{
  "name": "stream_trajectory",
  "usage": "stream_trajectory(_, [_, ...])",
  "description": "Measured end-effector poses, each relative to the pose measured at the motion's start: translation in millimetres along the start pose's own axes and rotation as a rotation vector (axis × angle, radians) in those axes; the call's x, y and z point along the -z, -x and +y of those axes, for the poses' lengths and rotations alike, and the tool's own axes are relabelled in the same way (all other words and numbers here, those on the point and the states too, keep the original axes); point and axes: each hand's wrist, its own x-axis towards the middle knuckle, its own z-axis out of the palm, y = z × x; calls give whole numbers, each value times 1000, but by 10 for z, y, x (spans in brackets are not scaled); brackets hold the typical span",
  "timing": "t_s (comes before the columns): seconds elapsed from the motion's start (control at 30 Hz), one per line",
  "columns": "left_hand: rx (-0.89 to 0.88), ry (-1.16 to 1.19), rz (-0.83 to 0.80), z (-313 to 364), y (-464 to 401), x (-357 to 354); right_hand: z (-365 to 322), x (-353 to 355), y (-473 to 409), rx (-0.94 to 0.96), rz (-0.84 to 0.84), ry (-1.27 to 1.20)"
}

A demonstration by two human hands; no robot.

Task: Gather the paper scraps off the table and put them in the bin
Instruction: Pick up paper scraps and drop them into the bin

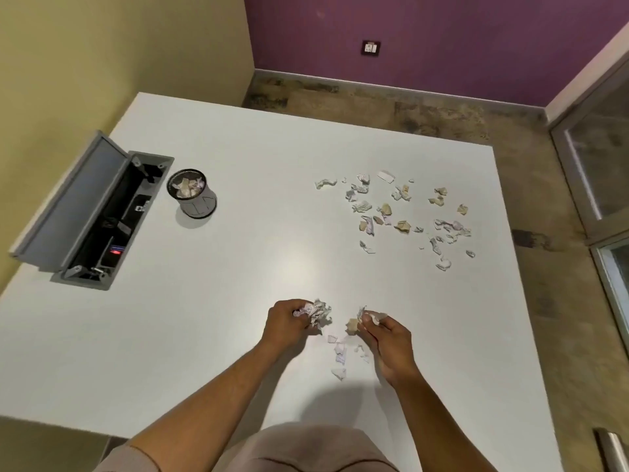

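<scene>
- A crumpled wad of white paper scraps [318, 313] is gripped by the left hand [287, 321].
- A few torn scraps [366, 315] are pinched by the right hand [388, 338].
- More loose scraps [401, 212] are scattered far right on the white table [238, 267].
- The round black mesh bin [194, 195] is seen far left.

White table [238, 301], plain top. The bin [192, 194] stands near its left edge, scraps already inside. Just left of the bin, a cable hatch [102, 212] is sunk into the top, lid up. Well right of the bin, a loose scatter of scraps [401, 212] lies toward the far right side. Nearer the front edge, right of the bin, a few small bits [340, 352] lie flat.
</scene>
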Motion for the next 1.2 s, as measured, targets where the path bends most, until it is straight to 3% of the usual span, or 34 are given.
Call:
stream_trajectory(0.37, [24, 191, 80, 46, -187, 957, 24, -1152, 38, -103, -54, -273])
stream_trajectory(0.83, [-12, 361, 316, 82, -978, 2175, -155, -2687, -246, -118, -177, -345])
stream_trajectory(1.2, [-26, 155, 523, 397, -1924, 2889, -230, -3237, -503, -135, -213, -397])
